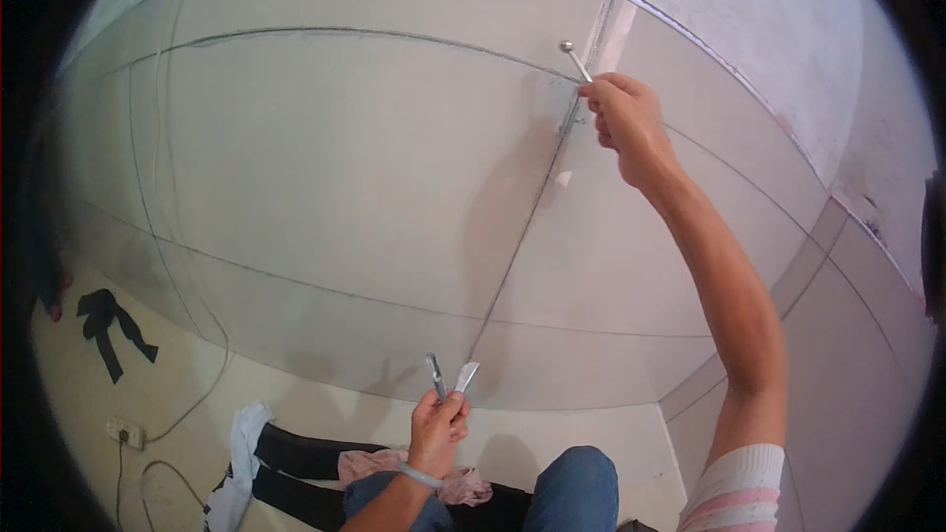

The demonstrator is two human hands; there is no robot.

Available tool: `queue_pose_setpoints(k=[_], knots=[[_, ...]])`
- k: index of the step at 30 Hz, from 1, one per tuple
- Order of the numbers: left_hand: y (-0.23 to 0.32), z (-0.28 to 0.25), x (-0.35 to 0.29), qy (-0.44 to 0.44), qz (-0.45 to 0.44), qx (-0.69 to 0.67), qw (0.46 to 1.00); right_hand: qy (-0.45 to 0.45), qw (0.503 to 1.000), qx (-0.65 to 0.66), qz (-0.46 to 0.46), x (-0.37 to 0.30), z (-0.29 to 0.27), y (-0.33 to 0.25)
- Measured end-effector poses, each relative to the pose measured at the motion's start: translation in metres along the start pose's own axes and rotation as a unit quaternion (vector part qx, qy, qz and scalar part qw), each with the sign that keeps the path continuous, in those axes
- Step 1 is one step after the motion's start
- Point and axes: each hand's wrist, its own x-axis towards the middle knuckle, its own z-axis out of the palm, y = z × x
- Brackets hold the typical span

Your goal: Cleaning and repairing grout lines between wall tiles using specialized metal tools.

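Observation:
My right hand (629,123), raised at the upper right, is closed around a ball-tipped rod (577,63). Its shiny metal ball points up and left, close to where dark joint lines cross on the grey tiled wall (355,158). Whether the rod touches the wall, I cannot tell. Low in the middle, my left hand (437,431) grips two tools side by side. One is a small scraper (468,376) with a pale flat blade; the other is a slim grey metal tool (435,374). Their lower ends are hidden in my fingers.
My bent knees in blue jeans (574,493) are at the bottom. Beside them lie a pink cloth (370,464), black fabric (305,451) and a white bag (246,433). A power socket (125,432) with cables and a black strip of cloth (108,320) lie on the floor at left.

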Motion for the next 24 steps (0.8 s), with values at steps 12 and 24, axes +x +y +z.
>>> queue_pose_setpoints(k=[12,24], knots=[[0.000,-0.004,0.000,0.014,-0.001,-0.015,1.000,0.031,0.929,-0.272,-0.250,0.004,0.019,-0.006],[-0.014,-0.009,0.004,0.037,0.016,0.003,0.999,-0.016,0.922,-0.265,-0.282,0.020,0.097,-0.009]])
